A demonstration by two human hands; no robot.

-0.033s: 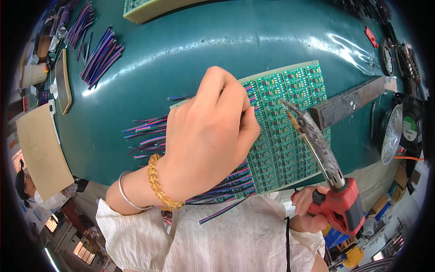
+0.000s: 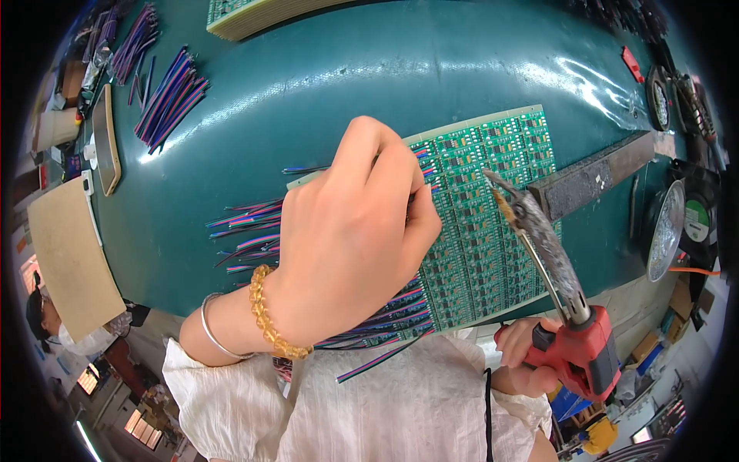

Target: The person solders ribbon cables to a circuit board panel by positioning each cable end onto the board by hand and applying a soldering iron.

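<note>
A green circuit board panel lies on the teal table, with coloured wire ends sticking out along its left edge. My left hand rests over the panel's left part, fingers pinched together near the wires; what they pinch is hidden. It wears a bead bracelet and a silver bangle. My right hand grips a red soldering gun at the lower right. Its long crusted tip points up over the panel's right half.
A grimy metal bar lies to the right of the panel. Bundles of coloured wires sit at the back left, another board stack at the far edge. A small fan and round lamp stand right.
</note>
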